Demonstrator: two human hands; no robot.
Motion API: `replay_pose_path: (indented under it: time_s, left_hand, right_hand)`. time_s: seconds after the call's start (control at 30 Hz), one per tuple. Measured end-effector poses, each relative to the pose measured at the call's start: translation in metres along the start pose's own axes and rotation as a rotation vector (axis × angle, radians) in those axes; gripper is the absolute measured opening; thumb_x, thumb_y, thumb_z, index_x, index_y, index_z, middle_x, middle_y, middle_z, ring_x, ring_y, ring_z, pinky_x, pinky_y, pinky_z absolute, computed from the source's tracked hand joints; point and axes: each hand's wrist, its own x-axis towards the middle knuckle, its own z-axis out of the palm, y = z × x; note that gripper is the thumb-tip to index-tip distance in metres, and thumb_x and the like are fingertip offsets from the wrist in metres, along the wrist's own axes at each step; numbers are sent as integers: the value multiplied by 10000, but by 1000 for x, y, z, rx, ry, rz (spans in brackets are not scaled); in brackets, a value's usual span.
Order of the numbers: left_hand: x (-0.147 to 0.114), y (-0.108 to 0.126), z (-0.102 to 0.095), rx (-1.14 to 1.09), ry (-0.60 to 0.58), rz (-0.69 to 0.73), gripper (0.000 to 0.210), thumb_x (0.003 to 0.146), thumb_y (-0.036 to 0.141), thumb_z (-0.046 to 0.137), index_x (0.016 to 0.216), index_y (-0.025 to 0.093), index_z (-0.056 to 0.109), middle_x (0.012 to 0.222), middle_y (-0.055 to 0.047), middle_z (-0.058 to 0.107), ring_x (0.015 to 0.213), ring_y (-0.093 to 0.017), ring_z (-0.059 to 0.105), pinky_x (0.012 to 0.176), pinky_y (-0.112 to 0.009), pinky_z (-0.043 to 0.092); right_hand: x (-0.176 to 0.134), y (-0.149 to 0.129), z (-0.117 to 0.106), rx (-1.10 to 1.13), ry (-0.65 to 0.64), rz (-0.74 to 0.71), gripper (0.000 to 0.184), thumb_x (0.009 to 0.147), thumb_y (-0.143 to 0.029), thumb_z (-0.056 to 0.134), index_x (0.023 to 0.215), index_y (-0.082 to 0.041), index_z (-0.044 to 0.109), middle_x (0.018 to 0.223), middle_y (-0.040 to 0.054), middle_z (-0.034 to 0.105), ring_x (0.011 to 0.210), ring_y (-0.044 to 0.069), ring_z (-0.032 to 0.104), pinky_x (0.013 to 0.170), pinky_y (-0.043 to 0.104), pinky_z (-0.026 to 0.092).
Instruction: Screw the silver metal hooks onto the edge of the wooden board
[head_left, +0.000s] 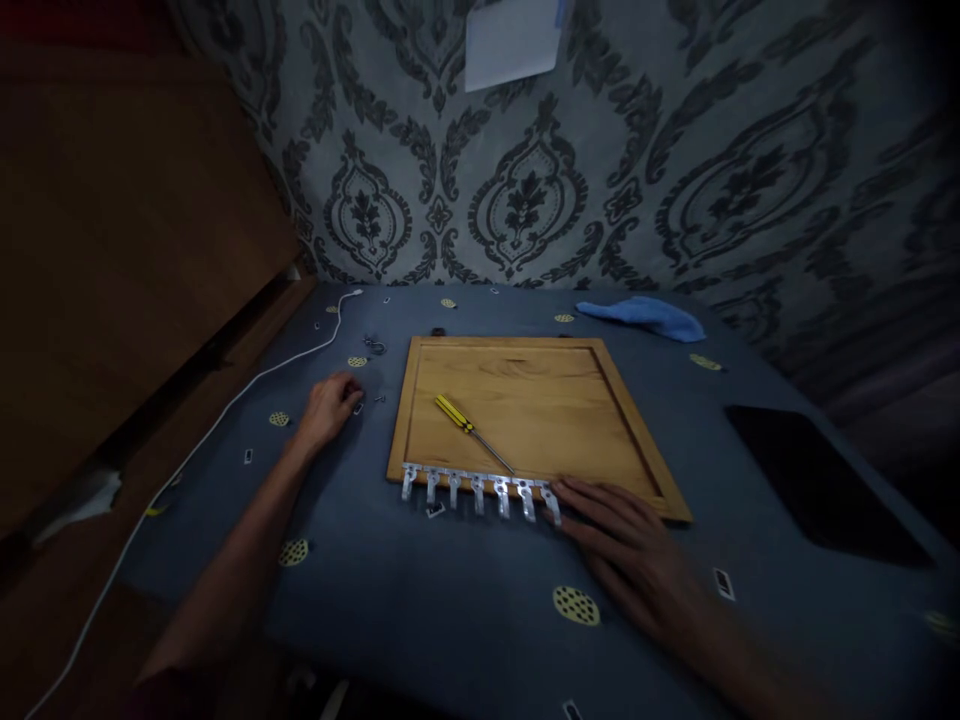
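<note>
A framed wooden panel (pixel 517 400), like a cabinet door, lies flat on the cloth-covered surface. Across it rests a screwdriver (pixel 459 415) with a yellow and black handle, its tip toward the front edge. Along that edge several silver metal fittings (pixel 478 492), hinge-like in shape, sit in a row and jut out over the rim. My right hand (pixel 630 540) lies with fingers stretched out, fingertips at the rightmost fitting. Left of the panel, my left hand (pixel 330 408) has its fingers curled together near small metal pieces (pixel 380 399); whatever is in them is hidden.
More small metal parts (pixel 375 345) lie beyond my left hand. A blue cloth (pixel 645 317) is at the back right, a flat black object (pixel 821 485) at the right. A white cable (pixel 255 380) runs down the left side by a wooden cabinet (pixel 135 240). Patterned wall (pixel 525 200) behind.
</note>
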Motion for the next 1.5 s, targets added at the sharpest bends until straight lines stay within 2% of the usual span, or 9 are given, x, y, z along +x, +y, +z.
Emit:
replay_pose_path:
  time_s: [0.27, 0.47, 0.63, 0.77, 0.9, 1.03, 1.13, 1.3, 1.5]
  left_hand:
    - [-3, 10, -1, 170, -5, 40, 318, 992, 396, 642, 1203, 159, 651, 1220, -93, 667, 1099, -222, 662, 960, -448, 578]
    - [-5, 12, -2, 188, 49, 87, 199, 966, 233, 478, 957, 195, 672, 1075, -132, 703, 1029, -286, 660, 856, -380, 505]
    - [-9, 19, -12, 130, 105, 153, 226, 935, 325, 448, 882, 199, 628, 965, -138, 676, 931, -325, 632, 773, -405, 458]
    - [-15, 45, -22, 11, 123, 243, 253, 935, 393, 469, 921, 202, 635, 948, -82, 670, 847, -267, 627, 775, -388, 468]
    - [-21, 99, -22, -128, -25, 383, 308, 943, 476, 500, 973, 223, 673, 980, -37, 701, 877, -215, 659, 756, -321, 501]
    - [-26, 161, -10, -328, -354, 611, 261, 971, 405, 521, 973, 190, 669, 975, -50, 682, 913, -194, 658, 808, -314, 493]
    - [-26, 194, -1, -299, -562, 713, 234, 1007, 357, 501, 972, 193, 664, 977, -39, 658, 900, -179, 636, 794, -308, 468]
    - [-19, 220, 4, -134, -742, 782, 259, 1037, 358, 473, 976, 185, 656, 991, -46, 642, 917, -193, 619, 810, -323, 459]
    - [-11, 233, 6, 8, -837, 805, 229, 1028, 301, 464, 956, 177, 642, 1012, -64, 639, 965, -215, 607, 840, -342, 462]
  right_hand:
    - [3, -3, -1, -10, 3, -12, 423, 982, -139, 513, 1337, -294, 685, 1433, 81, 672, 1356, 264, 614, 1037, 555, 553]
    - [9, -13, -9, -3, -31, 29, 383, 973, -99, 527, 1280, -242, 708, 1424, 97, 678, 1381, 251, 588, 1079, 562, 524]
    - [12, -18, -13, 21, -78, 65, 372, 976, -110, 549, 1289, -244, 699, 1453, 82, 658, 1405, 228, 561, 1135, 552, 475]
    - [13, -21, -14, 26, -48, 79, 336, 986, -112, 551, 1257, -233, 710, 1441, 77, 667, 1407, 218, 555, 1154, 514, 461]
    - [12, -20, -13, 45, -61, 69, 351, 989, -121, 536, 1296, -203, 686, 1462, 94, 648, 1429, 234, 526, 1179, 526, 425]
    - [10, -18, -12, 55, -72, 55, 343, 997, -151, 517, 1296, -191, 679, 1475, 93, 636, 1439, 255, 506, 1197, 527, 391]
    - [11, -19, -11, 61, -55, 51, 336, 1007, -147, 495, 1277, -198, 687, 1448, 87, 656, 1406, 252, 536, 1185, 514, 398]
    - [13, -23, -15, 57, -60, 76, 333, 1000, -127, 523, 1278, -208, 687, 1448, 100, 656, 1377, 256, 563, 1162, 527, 412]
    - [14, -24, -17, 70, -57, 80, 325, 978, -106, 566, 1261, -189, 701, 1424, 120, 671, 1361, 278, 579, 1124, 540, 449]
